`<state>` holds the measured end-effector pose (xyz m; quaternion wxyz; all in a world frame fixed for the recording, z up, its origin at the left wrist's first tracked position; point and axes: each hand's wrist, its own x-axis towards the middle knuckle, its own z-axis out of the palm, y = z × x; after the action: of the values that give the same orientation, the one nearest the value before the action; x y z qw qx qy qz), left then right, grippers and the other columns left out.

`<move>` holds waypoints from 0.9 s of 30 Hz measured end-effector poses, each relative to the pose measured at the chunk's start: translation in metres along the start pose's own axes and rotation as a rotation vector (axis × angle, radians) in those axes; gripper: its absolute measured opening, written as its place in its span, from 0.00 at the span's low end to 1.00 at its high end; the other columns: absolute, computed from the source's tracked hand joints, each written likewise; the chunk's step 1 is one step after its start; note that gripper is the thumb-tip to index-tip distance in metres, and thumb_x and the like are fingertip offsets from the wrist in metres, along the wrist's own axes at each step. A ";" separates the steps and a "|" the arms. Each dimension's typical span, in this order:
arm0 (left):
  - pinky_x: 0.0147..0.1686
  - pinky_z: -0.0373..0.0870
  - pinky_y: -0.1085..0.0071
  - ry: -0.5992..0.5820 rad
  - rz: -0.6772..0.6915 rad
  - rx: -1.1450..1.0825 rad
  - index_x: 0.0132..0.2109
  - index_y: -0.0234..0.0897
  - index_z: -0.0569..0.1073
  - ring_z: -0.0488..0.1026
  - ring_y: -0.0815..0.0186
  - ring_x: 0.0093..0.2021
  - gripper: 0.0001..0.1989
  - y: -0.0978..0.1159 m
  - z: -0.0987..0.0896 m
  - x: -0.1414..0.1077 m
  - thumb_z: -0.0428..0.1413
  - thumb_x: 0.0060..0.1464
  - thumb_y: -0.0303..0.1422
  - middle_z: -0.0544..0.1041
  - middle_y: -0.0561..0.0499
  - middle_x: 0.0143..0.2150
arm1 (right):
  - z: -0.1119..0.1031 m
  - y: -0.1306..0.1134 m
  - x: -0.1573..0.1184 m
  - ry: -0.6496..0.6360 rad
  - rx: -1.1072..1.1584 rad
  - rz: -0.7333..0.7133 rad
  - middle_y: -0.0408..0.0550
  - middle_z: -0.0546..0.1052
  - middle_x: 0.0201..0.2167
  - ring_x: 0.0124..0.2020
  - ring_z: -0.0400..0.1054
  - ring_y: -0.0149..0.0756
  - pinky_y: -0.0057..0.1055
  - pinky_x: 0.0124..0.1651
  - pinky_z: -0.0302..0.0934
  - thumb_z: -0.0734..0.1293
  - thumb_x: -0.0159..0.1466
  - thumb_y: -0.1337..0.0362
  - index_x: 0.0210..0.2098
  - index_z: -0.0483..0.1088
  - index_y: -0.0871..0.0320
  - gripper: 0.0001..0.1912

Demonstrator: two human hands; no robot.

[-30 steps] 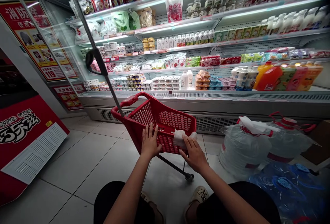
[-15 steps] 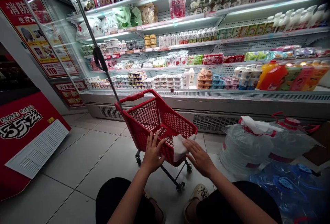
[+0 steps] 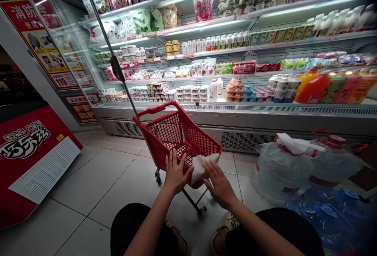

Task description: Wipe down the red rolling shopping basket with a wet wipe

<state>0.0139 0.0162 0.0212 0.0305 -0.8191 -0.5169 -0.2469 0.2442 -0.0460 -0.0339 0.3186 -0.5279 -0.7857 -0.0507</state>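
Observation:
A small red shopping cart [image 3: 200,135] with latticed plastic walls stands on the floor before my knees. At its near rim a white cloth [image 3: 198,166] is draped, partly over the edge. My right hand [image 3: 218,183] presses the cloth against the rim with its fingers laid over it; the part of the cloth under the fingers is hidden. My left hand [image 3: 176,174] rests against the cart's near side, left of the cloth, fingers spread and pointing up, with nothing held in it.
A refrigerated shelf [image 3: 206,108] of dairy and drinks runs behind the cart. To the right sit bagged water bottles [image 3: 282,167] and blue water jugs [image 3: 326,213]. A red freezer [image 3: 38,161] stands left. A thin pole [image 3: 101,32] rises from the cart's handle.
My right hand and the white cloth have slid left along the rim, closer to my left hand. The cart's near end has shifted slightly left.

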 end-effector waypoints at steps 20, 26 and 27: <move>0.71 0.41 0.35 0.115 -0.006 0.085 0.78 0.45 0.49 0.34 0.35 0.78 0.51 0.017 0.015 -0.008 0.59 0.58 0.59 0.28 0.40 0.81 | 0.000 0.054 0.013 0.004 -0.044 0.088 0.48 0.51 0.77 0.78 0.43 0.44 0.51 0.75 0.48 0.54 0.77 0.49 0.79 0.35 0.49 0.37; 0.71 0.41 0.35 0.096 -0.014 0.058 0.78 0.49 0.47 0.31 0.36 0.78 0.48 0.014 0.010 -0.012 0.58 0.60 0.57 0.27 0.44 0.81 | -0.004 -0.002 -0.013 -0.094 -0.014 -0.151 0.45 0.50 0.78 0.78 0.41 0.43 0.48 0.77 0.44 0.57 0.76 0.51 0.79 0.36 0.51 0.38; 0.71 0.41 0.35 0.091 -0.008 0.055 0.78 0.49 0.47 0.31 0.35 0.78 0.48 0.014 0.009 -0.012 0.58 0.60 0.57 0.26 0.45 0.81 | -0.006 0.003 -0.011 -0.105 -0.018 -0.166 0.45 0.50 0.77 0.78 0.42 0.43 0.48 0.77 0.44 0.57 0.76 0.52 0.79 0.37 0.50 0.38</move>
<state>0.0250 0.0024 0.0110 0.0754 -0.8038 -0.5249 -0.2697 0.2523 -0.0560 -0.0362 0.2672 -0.4657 -0.8418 -0.0562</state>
